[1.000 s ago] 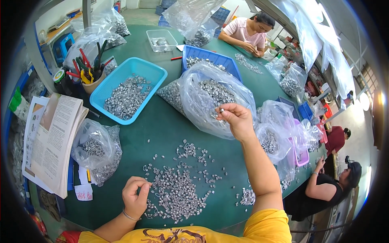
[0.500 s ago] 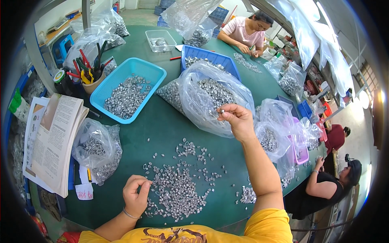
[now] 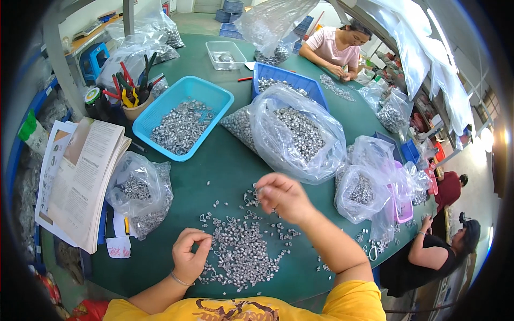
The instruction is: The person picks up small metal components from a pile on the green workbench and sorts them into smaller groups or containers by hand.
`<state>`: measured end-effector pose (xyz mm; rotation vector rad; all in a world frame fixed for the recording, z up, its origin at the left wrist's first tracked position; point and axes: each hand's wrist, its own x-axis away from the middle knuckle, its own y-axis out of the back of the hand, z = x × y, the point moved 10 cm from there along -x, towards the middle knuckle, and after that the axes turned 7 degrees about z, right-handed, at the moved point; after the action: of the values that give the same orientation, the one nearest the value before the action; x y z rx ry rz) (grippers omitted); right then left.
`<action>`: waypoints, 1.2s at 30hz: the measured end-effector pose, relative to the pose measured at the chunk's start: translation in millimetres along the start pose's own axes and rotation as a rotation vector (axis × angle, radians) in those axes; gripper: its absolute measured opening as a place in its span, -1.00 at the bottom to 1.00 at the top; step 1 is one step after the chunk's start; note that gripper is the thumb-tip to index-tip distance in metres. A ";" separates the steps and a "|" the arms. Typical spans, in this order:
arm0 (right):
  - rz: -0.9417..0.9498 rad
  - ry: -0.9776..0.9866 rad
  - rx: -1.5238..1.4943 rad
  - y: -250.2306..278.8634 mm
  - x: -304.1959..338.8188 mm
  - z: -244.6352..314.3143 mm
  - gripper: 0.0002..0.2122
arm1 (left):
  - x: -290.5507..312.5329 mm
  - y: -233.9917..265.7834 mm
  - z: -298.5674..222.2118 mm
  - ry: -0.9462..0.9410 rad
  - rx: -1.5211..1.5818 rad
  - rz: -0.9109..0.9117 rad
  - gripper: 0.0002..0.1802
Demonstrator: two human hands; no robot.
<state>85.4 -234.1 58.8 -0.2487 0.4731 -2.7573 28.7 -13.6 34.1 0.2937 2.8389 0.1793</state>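
We see the heap of small oval silver-coloured pieces (image 3: 243,254) lying loose near the near edge of the worktop (image 3: 198,179), between our two hands. From our right hand (image 3: 286,198) it lies back toward that edge and to the left; from our left hand (image 3: 191,251) it lies just to the right. The heap's longer axis runs roughly from the near edge toward the far side, with a small cluster (image 3: 250,199) at its far end beside our right fingertips. Our left hand is the nearer to the main heap, right at its left border.

Our left thumb and forefinger are drawn in close together, and our right fingertips are bunched and slightly blurred; in neither hand can we tell whether a piece is pinched.

Half a second ago our right hand held a piece before the clear plastic bag (image 3: 300,170); now it has come back to the heap's far end, well short of the bag's mouth. Our left hand has stayed beside the heap, while the whole view has shifted slightly.
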 end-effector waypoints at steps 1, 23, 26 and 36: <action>0.020 -0.055 0.078 -16.6 0.1 -11.3 -0.89 | -0.7 -1.3 -2.2 0.007 0.029 0.003 -0.96; 0.031 0.278 0.429 -93.4 9.0 -48.3 -0.88 | 4.0 2.1 8.8 0.049 0.232 -0.061 -0.88; -0.014 0.146 0.299 -85.6 10.6 -68.2 -0.84 | 1.2 8.7 -2.1 -0.016 0.080 -0.079 -0.85; 0.054 0.327 0.192 -93.0 17.7 -56.4 -0.79 | 2.0 7.3 -11.0 -0.096 0.062 -0.019 -0.81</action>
<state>29.2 -141.0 41.0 0.2617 0.2838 -2.7732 25.0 -7.1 45.2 0.2808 2.7549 0.0716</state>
